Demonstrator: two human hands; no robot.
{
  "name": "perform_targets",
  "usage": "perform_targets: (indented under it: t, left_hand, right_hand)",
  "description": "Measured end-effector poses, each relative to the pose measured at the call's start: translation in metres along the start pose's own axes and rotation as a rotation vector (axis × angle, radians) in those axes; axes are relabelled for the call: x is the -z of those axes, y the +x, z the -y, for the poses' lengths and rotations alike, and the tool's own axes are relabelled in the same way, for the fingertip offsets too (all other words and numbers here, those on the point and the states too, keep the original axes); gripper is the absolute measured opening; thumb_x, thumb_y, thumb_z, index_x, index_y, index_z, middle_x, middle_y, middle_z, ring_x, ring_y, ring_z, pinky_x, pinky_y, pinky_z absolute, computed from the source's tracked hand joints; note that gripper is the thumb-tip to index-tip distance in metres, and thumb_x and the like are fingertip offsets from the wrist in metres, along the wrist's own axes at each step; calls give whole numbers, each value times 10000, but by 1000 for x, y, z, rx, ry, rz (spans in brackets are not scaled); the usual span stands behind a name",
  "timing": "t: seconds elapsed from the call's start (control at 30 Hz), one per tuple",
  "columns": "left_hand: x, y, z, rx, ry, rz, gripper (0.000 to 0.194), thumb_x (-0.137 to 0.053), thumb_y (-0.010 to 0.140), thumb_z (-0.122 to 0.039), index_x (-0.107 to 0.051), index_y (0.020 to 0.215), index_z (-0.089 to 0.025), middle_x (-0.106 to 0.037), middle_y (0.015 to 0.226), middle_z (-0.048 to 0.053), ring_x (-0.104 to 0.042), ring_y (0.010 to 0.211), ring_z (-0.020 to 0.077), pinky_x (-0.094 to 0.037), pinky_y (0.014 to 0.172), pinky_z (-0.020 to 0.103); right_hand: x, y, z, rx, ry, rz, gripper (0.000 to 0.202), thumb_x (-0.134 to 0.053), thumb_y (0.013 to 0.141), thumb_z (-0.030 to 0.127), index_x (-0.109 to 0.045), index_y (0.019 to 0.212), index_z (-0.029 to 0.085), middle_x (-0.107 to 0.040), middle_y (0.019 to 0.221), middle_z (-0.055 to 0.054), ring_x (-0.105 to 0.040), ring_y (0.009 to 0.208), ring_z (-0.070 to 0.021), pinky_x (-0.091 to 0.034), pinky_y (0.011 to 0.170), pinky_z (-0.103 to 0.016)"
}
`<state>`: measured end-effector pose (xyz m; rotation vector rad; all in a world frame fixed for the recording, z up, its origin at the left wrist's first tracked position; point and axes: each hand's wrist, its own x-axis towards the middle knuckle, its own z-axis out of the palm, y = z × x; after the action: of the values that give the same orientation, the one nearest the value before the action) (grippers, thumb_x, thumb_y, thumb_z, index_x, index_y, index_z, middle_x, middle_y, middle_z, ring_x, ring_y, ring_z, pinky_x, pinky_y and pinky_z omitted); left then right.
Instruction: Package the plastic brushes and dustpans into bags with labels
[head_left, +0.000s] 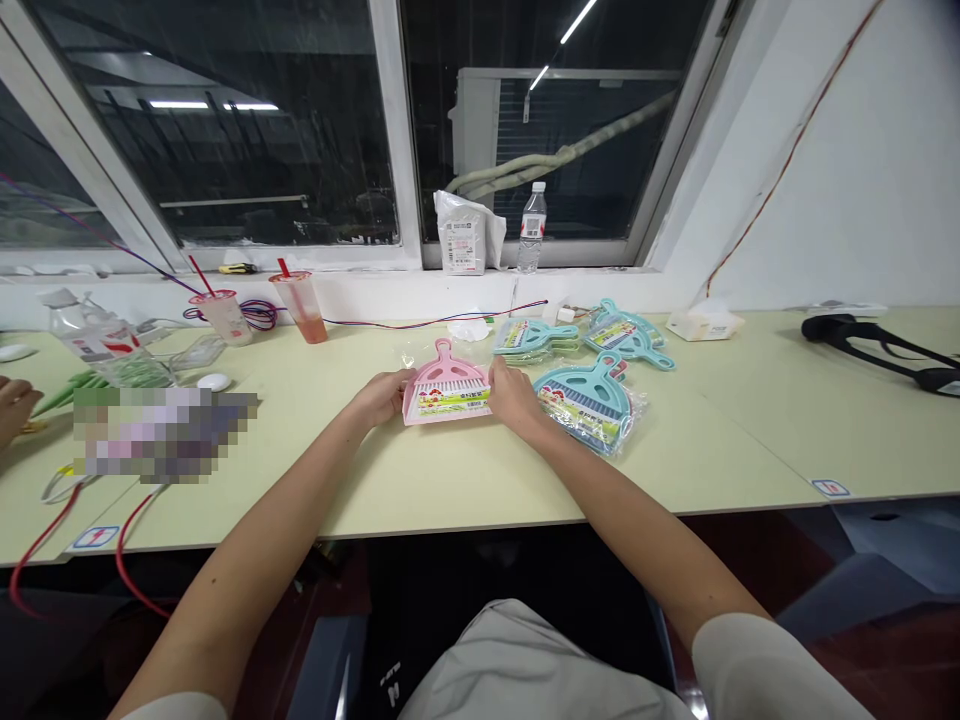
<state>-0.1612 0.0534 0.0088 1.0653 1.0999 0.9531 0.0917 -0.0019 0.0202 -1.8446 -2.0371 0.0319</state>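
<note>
Both my hands grip a small pink dustpan and brush set (447, 378) in clear wrapping, its handle pointing away from me and a printed label across the bristles. My left hand (384, 398) closes on its left edge. At the right edge my right hand (513, 396) pinches the set, fingers partly hidden. Just right of that hand lies a wrapped teal dustpan and brush set (589, 400), with something pink under its handle. Behind are more teal sets, one (534, 338) near the middle and another (626, 332) farther right.
Along the back stand two drink cups (301, 305) with red straws, and a tissue pack (703, 322). A water bottle (533, 228) is on the window sill. A large bottle (105, 340) and another person's hand (15, 408) are at left. Black headgear (885, 350) lies right.
</note>
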Motion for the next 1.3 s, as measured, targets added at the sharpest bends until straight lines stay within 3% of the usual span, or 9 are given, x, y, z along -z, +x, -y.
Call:
perform_targets:
  t: [0.13,0.57,0.67,0.83,0.97,1.03,1.13,1.23,1.3]
  left_hand:
    - [0,-1,0,16,-27,84,187,-721,822,-206,-702,953,-73,-768,980,204,-760,895,289,-636,780,373]
    - [-5,-11,-7,34,-52,152,261,-691,872,-222,-719,1083,-70,-762,1116,213,-760,983,286,-645,842,361]
    - [-4,-10,-5,26,-60,176,278,-695,867,-207,-712,1110,-74,-761,1123,213,-760,994,290,-641,874,374]
    - [-1,-6,-3,37,-55,144,259,-688,851,-161,-710,1075,-32,-758,1099,243,-765,973,298,-652,834,364]
    - [4,-3,-4,60,-123,134,252,-667,868,-154,-705,1074,-13,-752,1112,250,-768,957,281,-651,834,341]
    - [7,-2,-5,65,-156,154,263,-655,880,-158,-700,1091,-8,-748,1129,250,-767,959,278,-652,829,339]
    - [10,-2,-8,54,-181,157,275,-642,895,-166,-694,1113,-6,-750,1131,242,-766,962,272,-651,831,335]
    - [12,-2,-9,36,-199,136,269,-622,916,-172,-691,1119,-10,-752,1126,233,-765,958,255,-645,843,323]
    - [12,-1,-9,28,-206,121,270,-609,932,-186,-690,1126,-18,-753,1132,224,-765,944,243,-645,831,313]
  right_hand:
    - [0,0,1,18,-23,-8,351,-478,878,10,-517,1197,151,-711,1037,-122,-673,951,-275,-423,790,-333]
    - [6,-2,0,-25,4,-65,325,-410,927,25,-505,1212,151,-716,1038,-138,-674,954,-287,-435,830,-352]
    - [3,2,-5,-38,45,-78,256,-423,973,92,-515,1202,158,-712,1042,-134,-662,980,-276,-428,852,-346]
    - [-6,10,-17,-37,236,-131,205,-501,1008,332,-556,1133,180,-705,958,-82,-648,933,-241,-446,827,-323]
    - [-7,18,-25,-29,513,-196,244,-495,974,287,-581,1168,167,-703,1072,-87,-657,968,-197,-490,862,-301]
    - [-2,19,-26,-74,691,-139,340,-516,926,213,-572,1256,154,-677,1220,-113,-671,1010,-181,-519,876,-291]
    - [9,17,-27,-102,962,81,550,-559,885,188,-488,1429,154,-615,1382,-148,-684,1082,-179,-559,885,-288]
    - [15,11,-29,38,1145,283,779,-657,813,170,-382,1542,186,-579,1449,-152,-656,1184,-195,-562,960,-323]
    - [15,9,-32,134,1241,335,879,-715,747,140,-373,1554,201,-556,1480,-152,-627,1243,-208,-540,1019,-361]
